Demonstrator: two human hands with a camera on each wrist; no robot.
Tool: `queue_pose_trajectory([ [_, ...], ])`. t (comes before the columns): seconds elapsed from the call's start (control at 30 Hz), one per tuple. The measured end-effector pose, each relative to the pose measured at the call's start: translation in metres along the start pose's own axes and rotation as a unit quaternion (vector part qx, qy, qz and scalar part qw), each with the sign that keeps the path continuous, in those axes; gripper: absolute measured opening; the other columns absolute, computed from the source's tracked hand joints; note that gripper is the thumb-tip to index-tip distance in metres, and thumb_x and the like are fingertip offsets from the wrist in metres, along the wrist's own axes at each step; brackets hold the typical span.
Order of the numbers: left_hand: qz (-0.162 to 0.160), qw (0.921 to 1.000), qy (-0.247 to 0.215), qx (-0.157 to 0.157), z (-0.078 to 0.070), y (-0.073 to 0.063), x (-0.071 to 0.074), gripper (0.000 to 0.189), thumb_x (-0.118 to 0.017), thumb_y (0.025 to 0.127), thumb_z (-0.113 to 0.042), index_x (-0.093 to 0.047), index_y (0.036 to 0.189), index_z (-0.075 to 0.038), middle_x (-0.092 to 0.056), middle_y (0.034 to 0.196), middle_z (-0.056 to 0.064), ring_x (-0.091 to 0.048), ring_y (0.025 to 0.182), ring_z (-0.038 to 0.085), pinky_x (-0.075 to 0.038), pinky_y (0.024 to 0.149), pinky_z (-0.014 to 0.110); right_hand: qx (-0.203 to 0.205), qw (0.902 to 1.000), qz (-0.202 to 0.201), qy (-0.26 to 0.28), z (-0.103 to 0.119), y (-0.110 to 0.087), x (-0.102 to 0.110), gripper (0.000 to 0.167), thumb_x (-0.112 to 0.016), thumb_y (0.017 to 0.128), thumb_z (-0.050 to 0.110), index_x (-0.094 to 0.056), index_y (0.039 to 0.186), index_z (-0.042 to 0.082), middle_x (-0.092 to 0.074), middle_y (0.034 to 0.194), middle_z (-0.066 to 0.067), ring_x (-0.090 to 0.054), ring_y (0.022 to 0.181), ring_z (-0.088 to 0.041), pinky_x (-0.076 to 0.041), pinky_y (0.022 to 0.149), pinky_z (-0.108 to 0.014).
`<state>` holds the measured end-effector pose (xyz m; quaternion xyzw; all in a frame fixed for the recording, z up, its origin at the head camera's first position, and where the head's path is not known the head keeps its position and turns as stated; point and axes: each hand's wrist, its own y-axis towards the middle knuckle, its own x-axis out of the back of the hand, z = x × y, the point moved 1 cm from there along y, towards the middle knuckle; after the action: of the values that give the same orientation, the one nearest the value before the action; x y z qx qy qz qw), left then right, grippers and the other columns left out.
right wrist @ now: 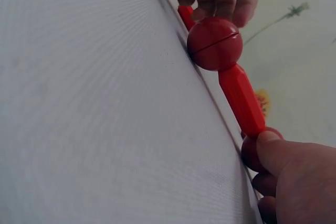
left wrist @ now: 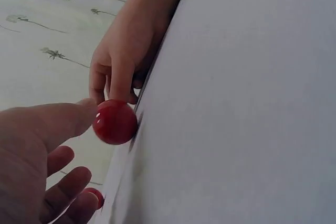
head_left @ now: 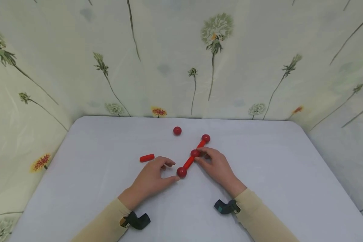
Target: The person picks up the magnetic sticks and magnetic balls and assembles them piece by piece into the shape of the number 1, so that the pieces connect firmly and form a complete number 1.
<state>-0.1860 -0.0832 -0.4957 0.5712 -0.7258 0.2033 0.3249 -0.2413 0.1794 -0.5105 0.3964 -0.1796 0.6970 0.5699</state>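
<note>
On the white table (head_left: 275, 161), near its middle: a red assembly of three balls and two rods, laid in one diagonal line from near left to far right. At the near left end, the near ball (head_left: 182, 172), with a thin dark line across its surface in the right wrist view; next along, the near rod (right wrist: 242, 98), faceted along its length; then the middle ball (head_left: 195, 153), the far rod (head_left: 201, 144) and the far ball (head_left: 206, 138). At the right of the assembly, the right hand (head_left: 220, 169), with thumb and finger closed in a pinch on the middle ball, thumb at its joint with the near rod. At the left, the left hand (head_left: 152, 178), with thumb and fingers well parted, curved towards the near ball and without hold of it; thumb tip right beside that ball, contact impossible to tell. Left of the far ball and farther back, a loose ball (head_left: 177, 131). Just beyond the left hand, a loose rod (head_left: 147, 158), lying apart from the assembly. On both arms, beige sleeves (head_left: 263, 215) and dark wrist devices (head_left: 224, 207). Behind the far edge, a pale cloth (head_left: 169, 90) printed with dandelions.
</note>
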Motion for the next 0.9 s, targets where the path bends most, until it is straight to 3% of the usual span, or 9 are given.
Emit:
queue_pose_trajectory([
  [0.17, -0.068, 0.9969, 0.029, -0.027, 0.012, -0.004, 0.026, 0.035, -0.078, 0.085, -0.035, -0.067, 0.114, -0.019, -0.063, 0.105, -0.008, -0.058, 0.096, 0.013, -0.050, 0.083, 0.033, -0.003, 1.0000, 0.000, 0.001, 0.000, 0.001, -0.001, 0.038, -0.074, 0.090, 0.032, -0.064, 0.126, 0.025, -0.063, 0.107, 0.010, -0.057, 0.095, -0.012, -0.051, 0.083, -0.034],
  [0.43, -0.151, 0.9869, 0.054, -0.017, 0.044, -0.008, 0.048, 0.027, -0.080, 0.083, -0.027, -0.068, 0.106, -0.018, -0.061, 0.103, -0.006, -0.053, 0.098, 0.016, -0.047, 0.082, 0.037, -0.011, 0.9999, -0.002, -0.003, -0.001, 0.000, 0.000, 0.039, -0.074, 0.090, 0.031, -0.063, 0.127, 0.024, -0.063, 0.105, 0.010, -0.057, 0.094, -0.012, -0.052, 0.082, -0.033],
  [0.67, -0.170, 0.9836, 0.058, -0.016, 0.059, -0.008, 0.047, 0.028, -0.081, 0.082, -0.026, -0.070, 0.107, -0.019, -0.060, 0.109, -0.003, -0.053, 0.104, 0.021, -0.047, 0.085, 0.041, -0.010, 0.9999, 0.003, -0.005, 0.000, 0.002, 0.001, 0.040, -0.074, 0.090, 0.031, -0.063, 0.128, 0.023, -0.063, 0.107, 0.009, -0.057, 0.095, -0.013, -0.052, 0.083, -0.034],
  [0.9, -0.165, 0.9844, 0.059, -0.017, 0.066, -0.005, 0.046, 0.032, -0.081, 0.083, -0.027, -0.073, 0.112, -0.015, -0.065, 0.110, -0.001, -0.054, 0.105, 0.023, -0.047, 0.086, 0.043, -0.002, 0.9998, -0.004, -0.019, -0.002, 0.007, 0.003, 0.040, -0.075, 0.090, 0.030, -0.063, 0.128, 0.024, -0.064, 0.108, 0.009, -0.057, 0.096, -0.013, -0.052, 0.083, -0.035],
])
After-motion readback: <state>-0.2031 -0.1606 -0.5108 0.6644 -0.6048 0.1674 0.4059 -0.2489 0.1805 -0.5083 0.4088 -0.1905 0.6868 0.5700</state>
